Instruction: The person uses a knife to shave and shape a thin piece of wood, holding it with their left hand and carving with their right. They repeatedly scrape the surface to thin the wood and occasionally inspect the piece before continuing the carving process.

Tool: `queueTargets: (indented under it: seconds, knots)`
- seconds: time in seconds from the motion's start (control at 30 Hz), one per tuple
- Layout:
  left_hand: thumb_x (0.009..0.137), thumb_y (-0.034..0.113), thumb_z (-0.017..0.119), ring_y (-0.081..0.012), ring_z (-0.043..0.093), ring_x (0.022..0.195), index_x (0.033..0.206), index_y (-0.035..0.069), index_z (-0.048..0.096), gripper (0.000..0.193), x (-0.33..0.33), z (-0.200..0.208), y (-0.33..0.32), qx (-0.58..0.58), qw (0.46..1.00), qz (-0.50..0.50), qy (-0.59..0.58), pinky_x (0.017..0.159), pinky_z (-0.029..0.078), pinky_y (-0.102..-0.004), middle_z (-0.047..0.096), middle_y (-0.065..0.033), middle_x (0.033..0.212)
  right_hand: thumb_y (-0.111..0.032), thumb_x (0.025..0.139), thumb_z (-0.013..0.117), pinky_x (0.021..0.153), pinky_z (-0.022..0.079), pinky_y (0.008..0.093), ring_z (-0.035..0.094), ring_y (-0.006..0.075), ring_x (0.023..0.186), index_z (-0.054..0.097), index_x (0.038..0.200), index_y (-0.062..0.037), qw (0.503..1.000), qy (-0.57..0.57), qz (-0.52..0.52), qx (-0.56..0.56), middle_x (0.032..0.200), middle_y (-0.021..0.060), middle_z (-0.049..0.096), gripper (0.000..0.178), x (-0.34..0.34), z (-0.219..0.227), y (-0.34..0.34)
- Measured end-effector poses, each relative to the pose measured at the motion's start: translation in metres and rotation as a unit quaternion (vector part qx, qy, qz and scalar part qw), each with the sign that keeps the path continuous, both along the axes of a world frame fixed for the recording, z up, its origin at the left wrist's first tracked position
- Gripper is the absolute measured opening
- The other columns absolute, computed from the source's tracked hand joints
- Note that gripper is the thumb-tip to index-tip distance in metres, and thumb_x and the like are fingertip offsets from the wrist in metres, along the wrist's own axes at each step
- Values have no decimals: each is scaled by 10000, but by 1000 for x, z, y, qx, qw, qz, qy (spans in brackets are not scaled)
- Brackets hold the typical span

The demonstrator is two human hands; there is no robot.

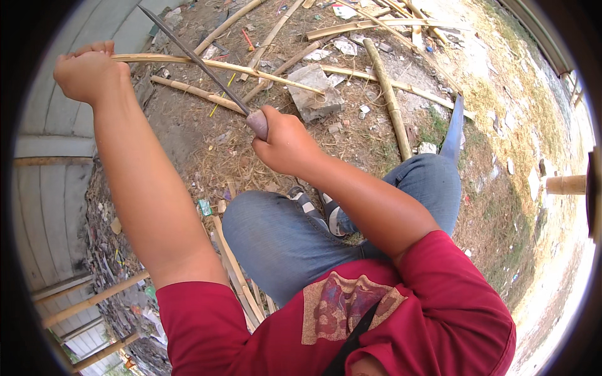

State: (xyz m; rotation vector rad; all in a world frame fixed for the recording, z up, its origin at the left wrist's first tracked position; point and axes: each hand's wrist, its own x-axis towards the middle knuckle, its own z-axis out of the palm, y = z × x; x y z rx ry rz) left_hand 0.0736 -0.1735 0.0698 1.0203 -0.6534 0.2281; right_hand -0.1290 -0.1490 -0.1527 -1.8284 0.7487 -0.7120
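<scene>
My left hand, stretched out at the far left, is closed around one end of a thin split bamboo strip. From it the strip runs right, its free end over a broken concrete block. My right hand grips the handle of a machete in front of my knees. Its long dark blade slants up and left and crosses over the strip; I cannot tell whether the two touch.
Bamboo poles and split strips litter the dirt ahead. More strips lie beside my left leg. A bluish blade-like piece sticks out past my right knee. A grey panelled wall stands at left.
</scene>
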Motion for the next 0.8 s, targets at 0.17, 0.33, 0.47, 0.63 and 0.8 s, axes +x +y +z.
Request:
queueTargets:
  seconds: [0.17,0.33,0.47,0.63,0.8]
  knots:
    - [826,19,284,-171,227,516,739,113,194,157,-14,6,-9,34,999,16,-20,507,299,-363,240,-44,631,-138,795,636,800,502,520,640,488,899,556,1037,26,987,136,-79,44,897,297,664,303,-20,-89,-27]
    - [838,-8,286,-175,284,509,729,94,235,158,9,4,-10,10,1000,13,11,538,371,-385,295,-58,610,-174,819,645,851,521,514,662,466,920,583,1079,24,984,153,-77,55,948,289,682,333,-28,-84,-29]
    - [864,3,309,-188,364,491,709,61,318,166,7,6,-19,36,998,27,-42,570,475,-400,389,-70,571,-168,808,645,812,513,519,651,480,892,570,1056,26,990,103,-59,74,919,291,671,324,-26,-32,-14]
    - [857,-28,301,-207,393,508,720,24,353,155,-2,9,-30,43,996,65,-52,548,500,-410,435,-109,623,-163,817,643,777,509,541,644,489,875,542,1057,9,996,82,-21,33,891,285,667,312,-25,-41,-21]
    - [850,-26,309,-215,387,510,735,22,321,126,2,10,-29,14,998,67,11,593,515,-422,449,-117,674,-160,809,636,855,516,520,652,475,951,578,1097,2,977,147,-115,101,964,290,680,336,-46,-152,-30]
